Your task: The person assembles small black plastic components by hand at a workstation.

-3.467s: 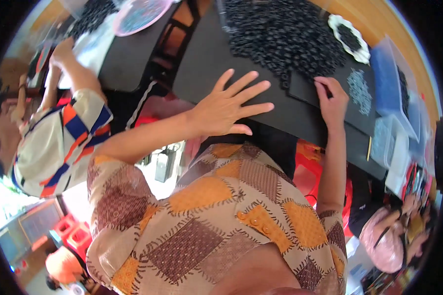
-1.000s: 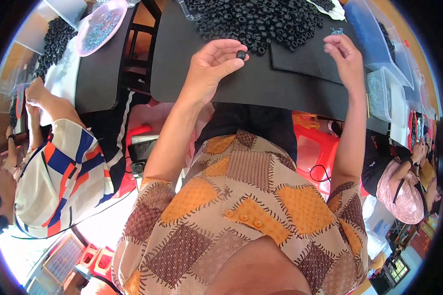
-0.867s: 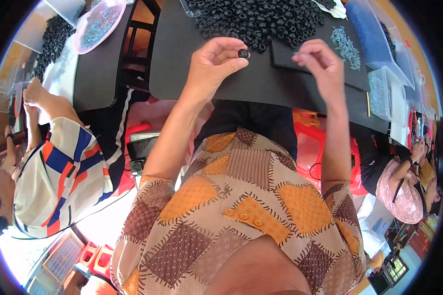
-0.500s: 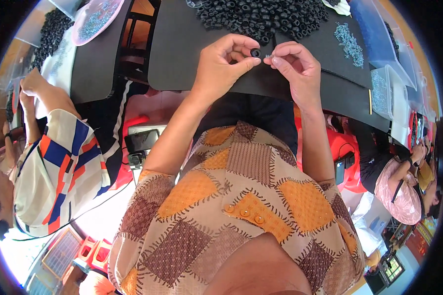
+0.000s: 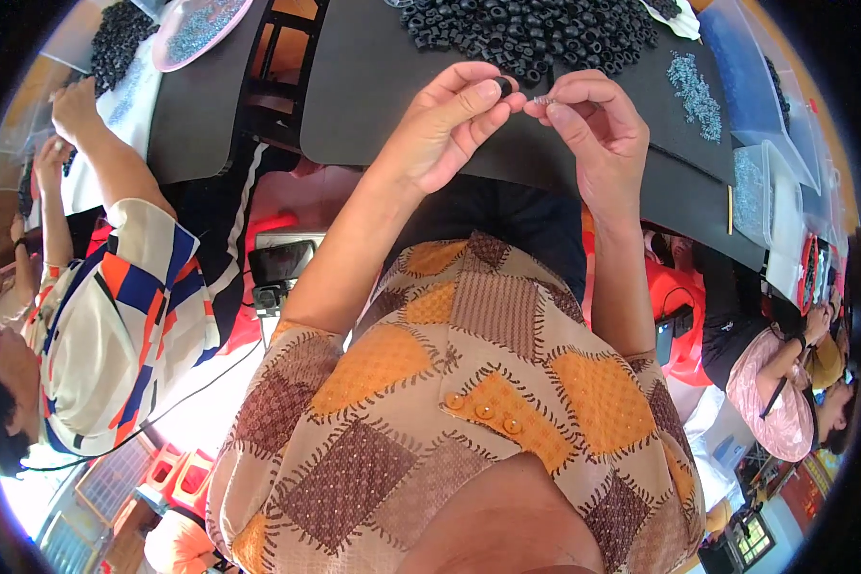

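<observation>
1 black piece [image 5: 504, 87] sits pinched in the left hand [image 5: 457, 117]; just beside it, the right hand [image 5: 600, 120] pinches a small clear piece [image 5: 543, 100]. Beyond the grip spreads a black heap [image 5: 550, 33]. Right of the grip lie blue bits [image 5: 695, 99], then a tub [image 5: 767, 206] of pale bits [image 5: 748, 180] and a bin [image 5: 748, 81] holding black pieces [image 5: 777, 84]. Far left, a dish [image 5: 169, 65] holds bluish bits [image 5: 199, 33].

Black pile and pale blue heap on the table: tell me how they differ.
Colour: the black pile is dark throughout, while the blue heap is pale.
Extent: the black pile spreads wide, whereas the blue heap forms a narrow strip to its right.
Pieces: the black pile has chunky, rounded pieces, many with visible openings; the blue heap has much finer ones, too small to make out singly.
Shared: both are loose, jumbled pieces.
</observation>
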`<action>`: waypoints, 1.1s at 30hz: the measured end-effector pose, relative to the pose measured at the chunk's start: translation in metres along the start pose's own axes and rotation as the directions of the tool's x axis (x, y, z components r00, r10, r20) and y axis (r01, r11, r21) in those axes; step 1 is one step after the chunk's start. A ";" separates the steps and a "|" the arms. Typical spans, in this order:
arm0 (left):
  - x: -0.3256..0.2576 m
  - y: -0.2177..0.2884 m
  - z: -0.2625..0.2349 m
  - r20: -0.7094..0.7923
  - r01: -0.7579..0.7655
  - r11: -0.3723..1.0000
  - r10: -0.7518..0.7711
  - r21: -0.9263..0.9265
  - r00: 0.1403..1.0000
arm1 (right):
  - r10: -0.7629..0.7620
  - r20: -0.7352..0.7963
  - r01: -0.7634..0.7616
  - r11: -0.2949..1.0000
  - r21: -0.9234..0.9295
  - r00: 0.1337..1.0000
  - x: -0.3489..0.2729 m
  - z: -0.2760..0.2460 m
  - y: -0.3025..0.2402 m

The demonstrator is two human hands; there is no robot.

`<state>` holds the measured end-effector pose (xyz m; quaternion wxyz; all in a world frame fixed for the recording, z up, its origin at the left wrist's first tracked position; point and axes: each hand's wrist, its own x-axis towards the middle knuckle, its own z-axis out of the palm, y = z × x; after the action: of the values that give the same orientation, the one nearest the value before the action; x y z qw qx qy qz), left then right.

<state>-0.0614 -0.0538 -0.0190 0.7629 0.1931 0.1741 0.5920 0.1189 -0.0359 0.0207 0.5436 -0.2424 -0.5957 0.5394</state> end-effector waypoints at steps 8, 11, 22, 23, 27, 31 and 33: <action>0.003 0.011 -0.004 0.029 0.015 1.000 -0.015 0.001 0.999 | -0.046 0.030 0.049 0.993 -0.106 0.999 0.010 0.002 0.005; 0.001 0.016 0.004 -0.004 0.044 0.999 -0.044 -0.033 0.999 | -0.054 0.035 0.057 0.992 -0.108 0.998 0.012 0.003 0.005; -0.003 0.009 0.000 0.029 0.029 1.000 -0.029 -0.001 0.999 | -0.163 0.059 0.173 0.953 -0.249 0.985 0.017 0.008 0.000; -0.005 0.009 0.003 0.019 0.007 0.999 -0.008 0.035 1.000 | -0.171 0.079 0.187 0.933 -0.306 0.982 0.018 0.010 -0.003; -0.009 0.010 0.006 0.014 -0.070 0.986 0.069 0.150 0.998 | -0.178 0.146 0.228 0.830 -0.509 0.973 0.019 0.015 -0.016; -0.017 0.011 0.010 -0.016 -0.090 0.976 0.095 0.199 0.995 | -0.169 0.182 0.243 0.789 -0.564 0.969 0.017 0.022 -0.029; -0.020 0.011 0.011 -0.047 -0.073 0.969 0.086 0.238 0.995 | -0.130 0.176 0.212 0.765 -0.609 0.976 0.016 0.024 -0.030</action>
<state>-0.0698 -0.0722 -0.0028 0.7049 0.2723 0.2568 0.6024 0.1019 -0.0402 0.0579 0.4419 -0.3195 -0.7922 0.2739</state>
